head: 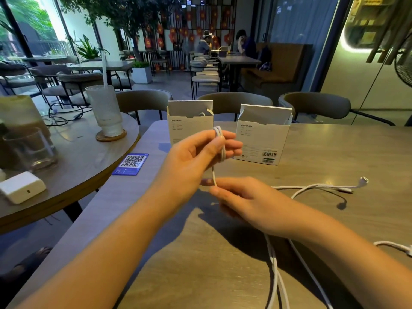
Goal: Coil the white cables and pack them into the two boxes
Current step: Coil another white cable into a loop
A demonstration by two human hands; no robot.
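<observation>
My left hand is raised over the table, and loops of a white cable are wrapped round its fingers. From the loops the cable drops to my right hand, which pinches it just below. Long slack strands trail from under my right wrist toward the near edge. Another white cable with a plug end lies loose on the table to the right. Two white boxes stand open at the back: the left box, with a bit of cable showing inside, and the right box.
The grey-brown table carries a blue QR card at its left edge. A round table to the left holds a ribbed cup with a straw, a glass and a white charger block. Chairs stand behind.
</observation>
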